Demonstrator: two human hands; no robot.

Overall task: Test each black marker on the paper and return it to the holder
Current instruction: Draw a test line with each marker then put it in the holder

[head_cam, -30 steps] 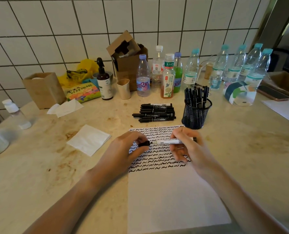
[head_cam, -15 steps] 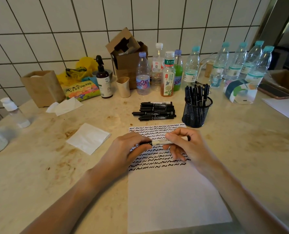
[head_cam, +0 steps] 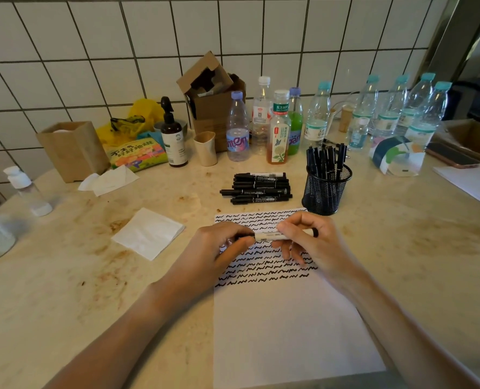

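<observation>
A marker (head_cam: 269, 236) with a pale barrel and black ends lies level above the white paper (head_cam: 286, 327), held between both hands. My left hand (head_cam: 219, 248) pinches the black cap at its left end. My right hand (head_cam: 314, 242) grips the barrel; the black right end pokes out past my fingers. Rows of black squiggles cover the paper's upper part. A pile of black markers (head_cam: 257, 188) lies beyond the paper. The black mesh holder (head_cam: 327, 189) stands to their right with several markers upright in it.
A folded white napkin (head_cam: 149, 233) lies left of the paper. Bottles (head_cam: 237, 127), a cardboard box (head_cam: 213, 108), a pump bottle (head_cam: 173, 136) and a paper cup (head_cam: 205, 148) line the tiled wall. More paper (head_cam: 477, 183) and a phone (head_cam: 452, 157) sit at the right.
The cap in my left hand has closed in on the marker's left end, so less of the barrel shows between my hands. Both hands moved slightly up the paper.
</observation>
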